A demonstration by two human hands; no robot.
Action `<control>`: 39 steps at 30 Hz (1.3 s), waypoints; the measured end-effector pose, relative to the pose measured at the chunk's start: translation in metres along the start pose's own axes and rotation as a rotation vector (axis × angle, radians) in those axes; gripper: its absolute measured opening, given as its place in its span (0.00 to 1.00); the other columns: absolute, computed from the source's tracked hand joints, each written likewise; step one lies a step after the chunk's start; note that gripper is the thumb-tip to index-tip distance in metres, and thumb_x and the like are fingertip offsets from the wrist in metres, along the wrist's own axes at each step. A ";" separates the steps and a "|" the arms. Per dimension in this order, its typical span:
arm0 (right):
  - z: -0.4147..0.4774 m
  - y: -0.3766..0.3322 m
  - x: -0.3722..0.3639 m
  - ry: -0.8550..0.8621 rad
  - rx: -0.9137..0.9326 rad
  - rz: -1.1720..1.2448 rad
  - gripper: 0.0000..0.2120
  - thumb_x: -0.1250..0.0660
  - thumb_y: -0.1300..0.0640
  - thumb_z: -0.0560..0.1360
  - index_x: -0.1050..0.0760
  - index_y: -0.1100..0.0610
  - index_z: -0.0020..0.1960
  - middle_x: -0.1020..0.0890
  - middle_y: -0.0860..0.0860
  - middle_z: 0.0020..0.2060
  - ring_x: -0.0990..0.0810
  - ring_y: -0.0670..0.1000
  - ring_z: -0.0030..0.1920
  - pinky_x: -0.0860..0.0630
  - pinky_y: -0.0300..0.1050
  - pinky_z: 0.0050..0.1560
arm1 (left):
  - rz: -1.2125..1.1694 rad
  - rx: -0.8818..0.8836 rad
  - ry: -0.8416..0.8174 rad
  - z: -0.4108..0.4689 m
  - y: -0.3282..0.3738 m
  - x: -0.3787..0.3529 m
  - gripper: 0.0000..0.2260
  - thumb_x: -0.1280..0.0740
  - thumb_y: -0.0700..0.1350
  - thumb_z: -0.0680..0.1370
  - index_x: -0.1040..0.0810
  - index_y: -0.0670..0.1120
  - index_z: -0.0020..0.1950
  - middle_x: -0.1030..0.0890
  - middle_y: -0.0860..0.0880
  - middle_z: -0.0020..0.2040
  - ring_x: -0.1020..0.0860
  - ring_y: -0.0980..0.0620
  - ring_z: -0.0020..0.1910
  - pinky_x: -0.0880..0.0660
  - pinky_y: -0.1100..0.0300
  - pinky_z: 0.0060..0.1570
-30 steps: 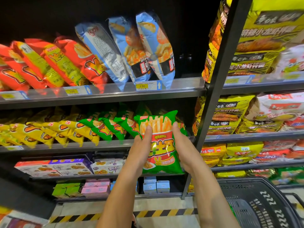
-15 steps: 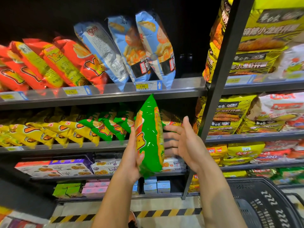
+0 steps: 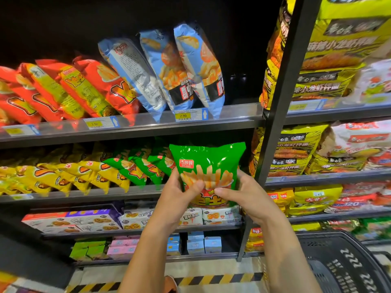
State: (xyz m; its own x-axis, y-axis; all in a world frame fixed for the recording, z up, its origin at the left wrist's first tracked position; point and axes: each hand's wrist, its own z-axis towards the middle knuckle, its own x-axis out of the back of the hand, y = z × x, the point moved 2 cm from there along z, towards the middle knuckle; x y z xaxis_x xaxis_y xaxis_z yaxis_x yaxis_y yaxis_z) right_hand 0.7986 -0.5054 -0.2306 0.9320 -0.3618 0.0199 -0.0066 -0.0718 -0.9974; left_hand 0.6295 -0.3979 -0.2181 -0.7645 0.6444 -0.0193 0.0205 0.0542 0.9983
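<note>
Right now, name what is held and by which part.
A green fries snack bag, gripped at its lower half by left hand and right hand, thumbs in front.

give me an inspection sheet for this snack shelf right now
surface: metal shelf, stocked with leaning green bags and yellow bags
job's things: green fries bag, upright, front toward the camera, before the shelf's right end
clutter: red bags and blue bags above; biscuit boxes below
hands: left hand and right hand both grip the bag's lower half, thumbs on its front
cables: nothing seen
surroundings: black basket lower right; striped floor tape; noodle packs in the next bay
</note>
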 end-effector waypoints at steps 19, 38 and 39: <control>0.000 0.001 0.007 -0.021 -0.112 0.216 0.20 0.28 0.50 0.73 0.20 0.54 0.64 0.12 0.54 0.56 0.13 0.55 0.58 0.19 0.52 0.61 | -0.033 0.156 -0.100 0.005 0.004 0.003 0.31 0.22 0.56 0.71 0.24 0.53 0.72 0.17 0.48 0.67 0.15 0.48 0.62 0.19 0.50 0.59; 0.009 -0.007 -0.019 0.065 -0.275 0.386 0.19 0.29 0.48 0.80 0.22 0.55 0.68 0.12 0.56 0.55 0.12 0.57 0.56 0.17 0.57 0.60 | -0.034 0.283 0.158 0.009 0.007 0.000 0.29 0.24 0.62 0.71 0.25 0.50 0.67 0.15 0.47 0.61 0.14 0.46 0.56 0.18 0.46 0.57; 0.011 -0.003 -0.018 0.085 -0.247 0.377 0.18 0.28 0.49 0.80 0.23 0.53 0.68 0.11 0.55 0.54 0.12 0.56 0.55 0.16 0.55 0.56 | 0.022 0.228 0.209 0.009 0.008 0.002 0.28 0.23 0.60 0.71 0.26 0.53 0.67 0.18 0.48 0.63 0.16 0.48 0.58 0.18 0.51 0.53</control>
State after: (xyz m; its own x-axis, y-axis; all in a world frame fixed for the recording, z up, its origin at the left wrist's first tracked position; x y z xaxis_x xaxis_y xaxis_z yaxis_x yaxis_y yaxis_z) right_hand 0.7857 -0.4880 -0.2283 0.8152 -0.4794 -0.3250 -0.4350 -0.1364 -0.8901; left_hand 0.6339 -0.3894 -0.2107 -0.8777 0.4777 0.0377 0.1647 0.2268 0.9599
